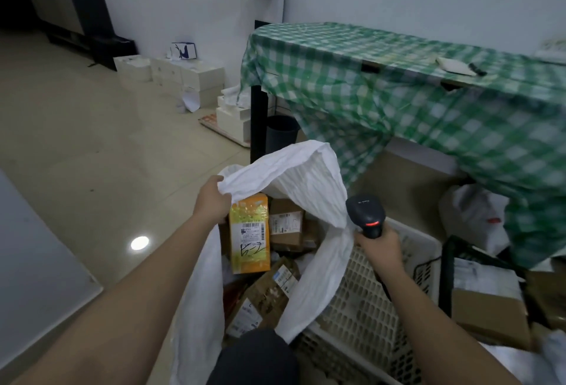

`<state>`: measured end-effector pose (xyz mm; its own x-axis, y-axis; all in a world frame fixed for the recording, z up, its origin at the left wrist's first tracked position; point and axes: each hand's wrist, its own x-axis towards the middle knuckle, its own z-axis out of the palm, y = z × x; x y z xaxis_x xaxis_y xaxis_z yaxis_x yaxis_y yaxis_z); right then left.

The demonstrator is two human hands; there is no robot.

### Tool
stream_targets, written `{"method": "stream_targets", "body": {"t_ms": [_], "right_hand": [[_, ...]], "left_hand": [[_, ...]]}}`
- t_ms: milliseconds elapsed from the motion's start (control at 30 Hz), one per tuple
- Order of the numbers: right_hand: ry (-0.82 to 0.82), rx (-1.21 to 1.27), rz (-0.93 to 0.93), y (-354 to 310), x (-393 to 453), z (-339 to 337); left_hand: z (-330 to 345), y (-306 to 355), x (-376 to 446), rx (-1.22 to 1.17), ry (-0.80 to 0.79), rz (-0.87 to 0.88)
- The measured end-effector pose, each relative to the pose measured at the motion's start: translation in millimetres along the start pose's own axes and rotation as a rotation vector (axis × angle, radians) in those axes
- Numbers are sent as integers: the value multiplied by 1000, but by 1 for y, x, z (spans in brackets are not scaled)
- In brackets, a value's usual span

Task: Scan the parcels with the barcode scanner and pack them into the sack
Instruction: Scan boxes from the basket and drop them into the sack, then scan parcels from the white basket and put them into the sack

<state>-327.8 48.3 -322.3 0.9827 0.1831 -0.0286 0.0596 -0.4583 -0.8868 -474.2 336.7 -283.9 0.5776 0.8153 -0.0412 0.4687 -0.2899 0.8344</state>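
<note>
The sack point(306, 188) already holds several parcels, so the packing looks well under way. How many remain cannot be told, though more boxes point(487, 302) lie to the right of the sack, beyond the crate point(407, 250), and may be waiting their turn.

The left hand point(211, 201) grips the sack's near-left rim, fingers curled over the cloth, holding the mouth up and open. The right hand point(379, 246) is clenched round the handle of the scanner point(366, 213), just right of the sack's mouth, and seems to pinch the sack's right edge as well; that part is not clear. The scanner's red light shows.

The sack is white, woven and crumpled, its far rim standing tall. Inside it, a yellow parcel point(249, 234) stands upright against the left wall with a printed label and a handwritten mark facing up. Brown cartons point(286, 225) lie behind it and a mottled brown one point(269, 292) slants below, each labelled.
</note>
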Motion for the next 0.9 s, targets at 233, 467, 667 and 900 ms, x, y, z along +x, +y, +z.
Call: {"method": "stream_targets", "body": {"t_ms": [233, 467, 667, 900], "right_hand": [[-130, -316, -90, 15, -34, -94], [-157, -462, -84, 41, -69, -163], [-162, -323, 15, 87, -68, -164], [-238, -265, 53, 121, -32, -122]], "left_hand": [[49, 60, -60, 28, -92, 265], [139, 94, -136, 61, -397, 454], [214, 54, -177, 226, -611, 527], [251, -11, -167, 1375, -537, 852]]}}
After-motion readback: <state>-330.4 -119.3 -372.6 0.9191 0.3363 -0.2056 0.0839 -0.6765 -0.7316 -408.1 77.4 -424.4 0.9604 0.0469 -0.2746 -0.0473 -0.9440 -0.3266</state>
